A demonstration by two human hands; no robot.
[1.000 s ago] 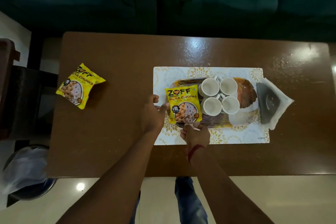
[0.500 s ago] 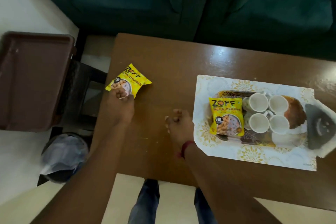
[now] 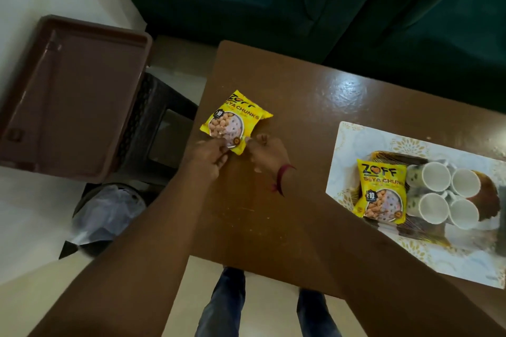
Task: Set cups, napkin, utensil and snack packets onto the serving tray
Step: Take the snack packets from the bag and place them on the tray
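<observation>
Two snack packets are in view, and the one still off the tray is the step in hand. That loose packet point(image 3: 236, 121) lies on the brown desk point(image 3: 298, 107) near its left edge, well apart from the serving tray point(image 3: 427, 232), which sits on a patterned mat point(image 3: 383, 142) at the right. On the tray there is already the other packet point(image 3: 381, 191), set at the tray's left end, with four white cups point(image 3: 449, 194) clustered just beside it.

Both hands are at the loose packet's near edge. The left hand point(image 3: 209, 157) has its grip pinched on the lower left corner, fingers closed on the wrapper. The right hand point(image 3: 267, 153) touches the lower right corner; its fingers are curled, but whether they actually clamp the wrapper cannot be told from here.

Judging by this, the job is well along for cups and packets; no napkin or utensil can be made out in this view. The next move calls for lifting the packet clear of the desk, carrying it rightward across the bare wood, and laying it flat on the tray without knocking the cups.
</observation>
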